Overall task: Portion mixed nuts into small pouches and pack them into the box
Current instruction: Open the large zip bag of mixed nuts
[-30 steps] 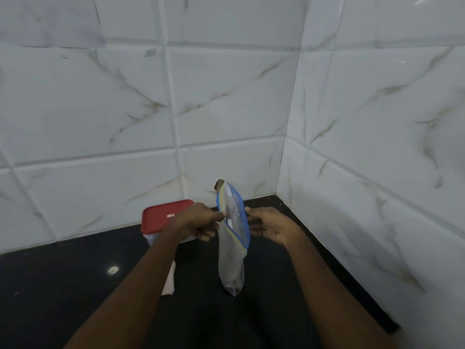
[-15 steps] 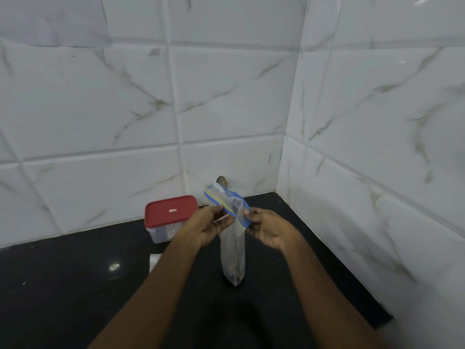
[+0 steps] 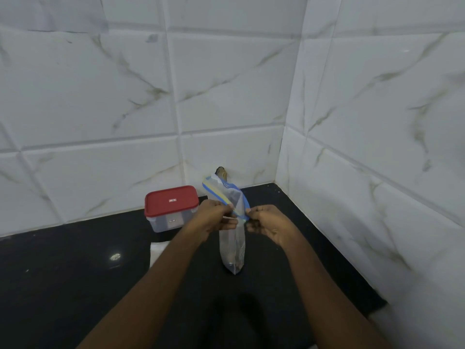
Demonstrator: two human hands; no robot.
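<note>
The two labels on the box [image 3: 171, 210] are too small to read. The left forearm hides most of a white thing [image 3: 156, 249] on the counter [image 3: 63, 273]. The fingertips of the left grip [image 3: 214, 219] and the right grip [image 3: 268, 222] cover part of the zip strip of the pouch [image 3: 232, 243]. What lies at the pouch's bottom is unclear. Both forearms are cut off by the lower edge.

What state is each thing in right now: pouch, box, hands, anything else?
zip pouch: upright, mouth looks parted, held by its zip strip.
red-lidded box: lid on, standing on the counter.
left hand: pinches the zip strip.
right hand: pinches the zip strip's near end.
white item: flat on the counter, partly hidden from view.
</note>
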